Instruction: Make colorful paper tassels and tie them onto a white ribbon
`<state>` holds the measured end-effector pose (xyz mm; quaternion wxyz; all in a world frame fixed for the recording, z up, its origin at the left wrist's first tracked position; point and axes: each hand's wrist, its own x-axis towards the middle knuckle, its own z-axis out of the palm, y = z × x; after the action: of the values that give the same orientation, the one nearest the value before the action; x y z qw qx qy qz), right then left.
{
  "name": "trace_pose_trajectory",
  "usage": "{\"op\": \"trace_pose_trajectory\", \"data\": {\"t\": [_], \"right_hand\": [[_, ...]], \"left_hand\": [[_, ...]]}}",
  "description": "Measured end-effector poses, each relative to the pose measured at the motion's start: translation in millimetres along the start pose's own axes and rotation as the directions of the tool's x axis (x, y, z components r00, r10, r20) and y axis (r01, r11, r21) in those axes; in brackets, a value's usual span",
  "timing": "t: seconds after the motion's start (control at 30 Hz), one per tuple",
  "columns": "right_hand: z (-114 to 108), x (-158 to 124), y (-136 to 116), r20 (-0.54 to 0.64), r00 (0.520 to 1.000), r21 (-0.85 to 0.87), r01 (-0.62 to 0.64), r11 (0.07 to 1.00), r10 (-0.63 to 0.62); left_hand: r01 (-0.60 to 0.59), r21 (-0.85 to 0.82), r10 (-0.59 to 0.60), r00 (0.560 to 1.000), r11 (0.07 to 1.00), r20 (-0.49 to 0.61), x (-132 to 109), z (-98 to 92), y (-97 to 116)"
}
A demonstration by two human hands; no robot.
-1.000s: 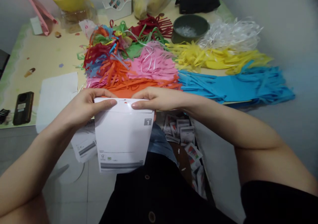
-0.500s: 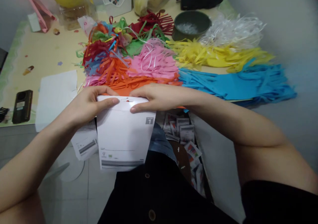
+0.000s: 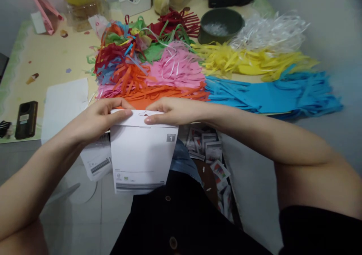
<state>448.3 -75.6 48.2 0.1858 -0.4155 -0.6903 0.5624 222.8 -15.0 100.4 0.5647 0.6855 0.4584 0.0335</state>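
Observation:
A white paper packet [image 3: 141, 155] with a hang hole, a grey "1" mark and dark stripes near its bottom hangs upright at the table's front edge. My left hand [image 3: 106, 117] pinches its top left corner, thumb on the near face. With the thumb by the hang hole, my right hand [image 3: 169, 111] grips the top flap. The fingers behind the packet are partly hidden. Just beyond the hands lies a bundle of orange paper strips [image 3: 169, 93]. Another printed white packet [image 3: 97, 162] hangs to the left, below my left forearm.
Strips in pink [image 3: 181, 68], yellow [image 3: 243, 61], blue [image 3: 279, 96] and clear white [image 3: 271, 32] cover the table. A dark green bowl [image 3: 205, 34] stands behind. A phone [image 3: 26, 119] and white sheet [image 3: 66, 100] lie left. Several packets [image 3: 213, 151] sit in a container below right.
The packet's top flap now lies folded over with a visible crease line. My right thumb has shifted slightly left and up along it. The view has moved a little.

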Motion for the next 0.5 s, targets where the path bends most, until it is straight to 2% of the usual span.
{"op": "trace_pose_trajectory", "data": {"t": [0.13,0.27,0.5], "right_hand": [[0,0,3,-0.005,0.999,0.023,0.032,0.999,-0.031],[-1,-3,3,-0.039,0.999,0.001,0.038,0.999,-0.037],[0,-6,-1,-0.057,0.998,-0.059,-0.024,0.998,0.02]], "left_hand": [[0.018,-0.054,-0.017,1.0,0.998,0.016,3,-2.1,4],[0.036,-0.08,-0.038,0.999,0.996,-0.027,2,-5.2,0],[0.079,-0.332,-0.118,0.988,0.94,-0.097,-2,3.6,-13]]}}
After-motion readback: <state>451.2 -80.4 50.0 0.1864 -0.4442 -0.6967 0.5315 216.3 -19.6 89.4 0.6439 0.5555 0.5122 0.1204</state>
